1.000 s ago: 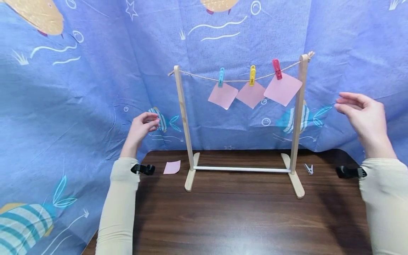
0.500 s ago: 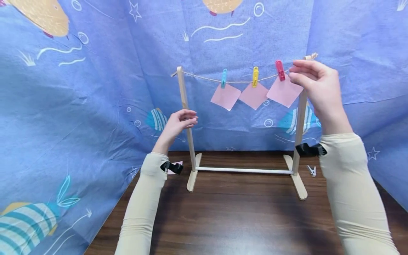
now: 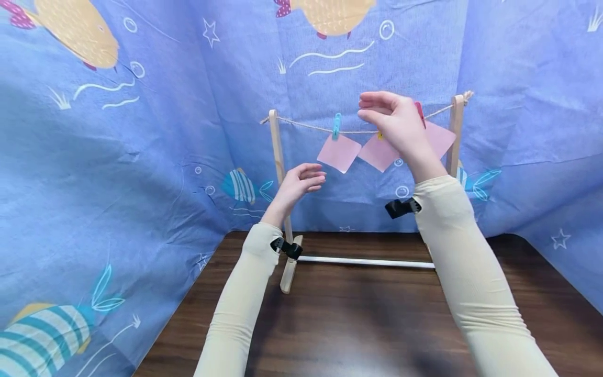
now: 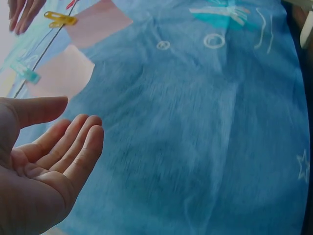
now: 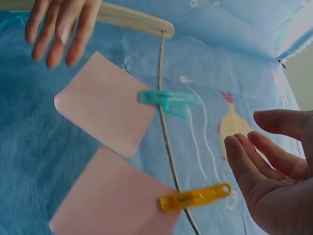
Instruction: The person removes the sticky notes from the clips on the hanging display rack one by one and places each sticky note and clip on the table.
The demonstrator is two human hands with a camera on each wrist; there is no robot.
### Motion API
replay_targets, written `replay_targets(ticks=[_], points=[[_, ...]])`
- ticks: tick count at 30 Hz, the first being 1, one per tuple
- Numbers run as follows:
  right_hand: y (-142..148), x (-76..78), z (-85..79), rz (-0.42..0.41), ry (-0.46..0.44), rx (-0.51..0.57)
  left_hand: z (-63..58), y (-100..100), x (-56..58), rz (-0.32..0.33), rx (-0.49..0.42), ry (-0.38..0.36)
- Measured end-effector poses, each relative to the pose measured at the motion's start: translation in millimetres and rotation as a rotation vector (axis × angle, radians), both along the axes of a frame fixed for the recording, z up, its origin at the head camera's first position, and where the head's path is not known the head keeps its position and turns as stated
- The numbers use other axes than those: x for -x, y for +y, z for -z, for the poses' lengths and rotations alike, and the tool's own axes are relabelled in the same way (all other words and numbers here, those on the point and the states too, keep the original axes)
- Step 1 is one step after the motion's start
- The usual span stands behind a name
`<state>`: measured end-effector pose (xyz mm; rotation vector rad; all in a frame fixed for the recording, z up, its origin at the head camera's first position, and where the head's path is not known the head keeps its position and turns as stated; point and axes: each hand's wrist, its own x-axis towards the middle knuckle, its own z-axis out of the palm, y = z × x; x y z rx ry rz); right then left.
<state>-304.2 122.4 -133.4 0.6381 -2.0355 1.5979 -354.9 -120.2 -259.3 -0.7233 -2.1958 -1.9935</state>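
Pink paper squares hang by clothespins from a rope strung between two wooden posts. A blue clothespin [image 3: 336, 126] grips the left paper [image 3: 340, 153]. The yellow clothespin [image 5: 195, 197] on the middle paper [image 5: 117, 196] is mostly covered by my right hand in the head view. A red clothespin [image 3: 420, 114], partly hidden, holds the right paper [image 3: 439, 138]. My right hand [image 3: 394, 121] is raised in front of the rope near the yellow clothespin, fingers loosely bent, holding nothing. Lower down, my left hand [image 3: 300, 184] hovers left of the left paper with relaxed fingers and nothing in them.
The stand's left post [image 3: 278, 152] rises behind my left hand; its right post [image 3: 455, 131] stands beyond my right arm. A white bar [image 3: 367, 261] joins the feet above the dark wooden table [image 3: 348, 324]. Blue fish-print cloth [image 3: 155, 209] surrounds the table.
Both hands have moved: the right one far leftward across the red clothespin to the yellow one, the left one rightward past the left post. The small paper and white clothespin on the table are now hidden.
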Motion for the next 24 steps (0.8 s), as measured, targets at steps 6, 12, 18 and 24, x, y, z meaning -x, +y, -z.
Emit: replay_targets(ticks=[6, 12, 18, 24], points=[[-16, 11.3, 1.9, 0.009, -0.046, -0.138, -1.4, 16, 5.9, 0.008, -0.067, -0.017], [-27, 20.2, -0.8, 0.05, -0.115, -0.279, -2.7, 25, 11.1, -0.009, -0.11, -0.031], [-34, 28.5, -0.7, 0.063, -0.177, -0.354, -2.7, 30, 13.6, -0.03, -0.127, -0.047], [-36, 31.7, 0.4, 0.044, -0.223, -0.357, -2.7, 32, 14.2, -0.052, -0.142, -0.047]])
